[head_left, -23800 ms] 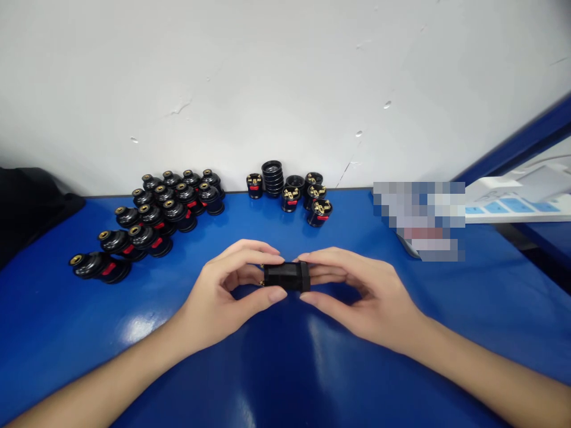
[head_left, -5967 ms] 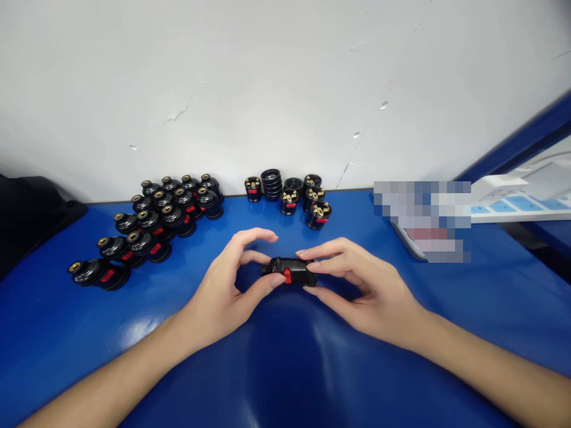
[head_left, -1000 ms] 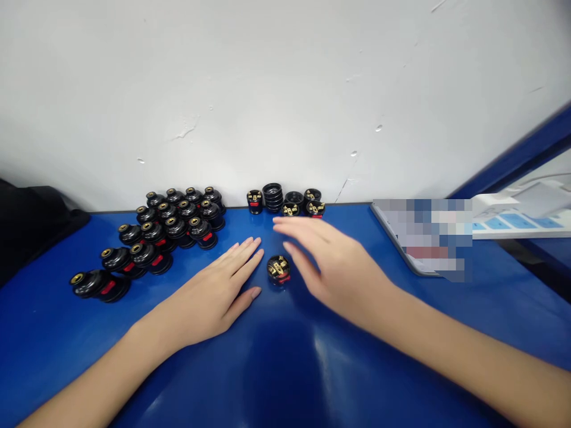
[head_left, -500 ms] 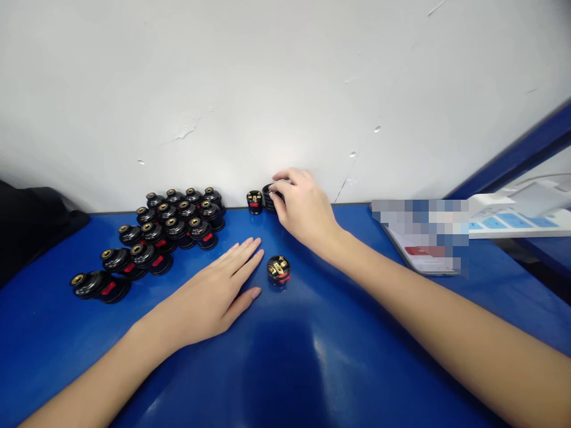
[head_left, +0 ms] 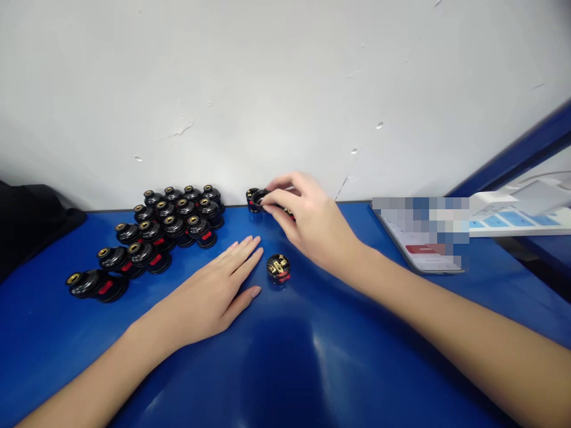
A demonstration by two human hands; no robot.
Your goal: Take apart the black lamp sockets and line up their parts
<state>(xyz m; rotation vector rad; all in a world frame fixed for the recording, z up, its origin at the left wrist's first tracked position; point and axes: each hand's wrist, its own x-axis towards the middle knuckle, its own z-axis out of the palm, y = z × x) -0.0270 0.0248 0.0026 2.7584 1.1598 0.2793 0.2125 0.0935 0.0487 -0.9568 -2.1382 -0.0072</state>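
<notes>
My right hand (head_left: 307, 217) pinches a black ring-like part (head_left: 260, 198) between thumb and fingers near the wall. Just left of that part stands a short black round piece (head_left: 251, 201) with brass contacts and a red tab. Another dark piece with brass shows partly behind my right thumb. My left hand (head_left: 214, 291) lies flat on the blue table, fingers stretched, holding nothing. To the right of its fingertips sits a black round piece with brass contacts (head_left: 279, 268) and a red tab.
Several black sockets with brass tops (head_left: 176, 229) stand in slanting rows at the left by the white wall (head_left: 285, 89). Black cloth (head_left: 38, 220) lies at the far left. A partly pixelated phone (head_left: 426, 249) and a white power strip (head_left: 517, 221) are at the right.
My right hand has lifted the black ring-like part and brought it slightly left and nearer, in front of the round piece by the wall. My left hand stays in place.
</notes>
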